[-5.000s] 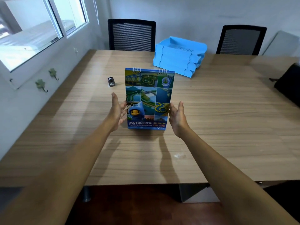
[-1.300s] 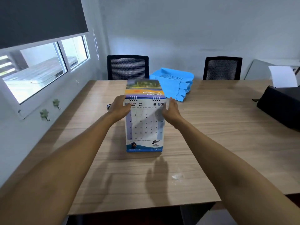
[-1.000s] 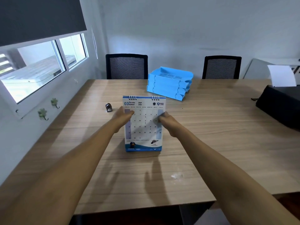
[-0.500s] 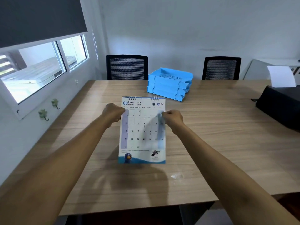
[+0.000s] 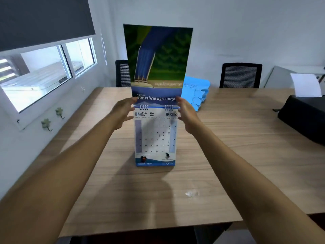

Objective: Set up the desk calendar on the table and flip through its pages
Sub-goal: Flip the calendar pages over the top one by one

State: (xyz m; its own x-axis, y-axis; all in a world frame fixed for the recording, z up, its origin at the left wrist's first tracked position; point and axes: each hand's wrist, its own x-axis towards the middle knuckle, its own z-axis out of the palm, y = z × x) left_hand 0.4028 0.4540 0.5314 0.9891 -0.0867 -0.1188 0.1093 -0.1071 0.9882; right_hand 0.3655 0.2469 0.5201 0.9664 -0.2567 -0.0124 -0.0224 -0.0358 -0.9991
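The desk calendar (image 5: 154, 138) stands upright on the wooden table (image 5: 228, 155), and its front shows the 04 April sheet. One page (image 5: 158, 59), with a green and blue picture on its back, stands straight up above the spiral binding. My left hand (image 5: 123, 110) grips that page's lower left edge beside the binding. My right hand (image 5: 186, 111) grips its lower right edge. Both arms reach in from the bottom corners.
A stack of blue paper trays (image 5: 195, 92) sits behind the calendar, partly hidden by the raised page. Two black chairs (image 5: 241, 74) stand at the far side. A black device (image 5: 302, 117) lies at the right edge. A small clear scrap (image 5: 190, 193) lies near the front.
The March page has swung up from the front and now stands vertical above the binding, uncovering April. Both hands moved up from mid-page to the binding.
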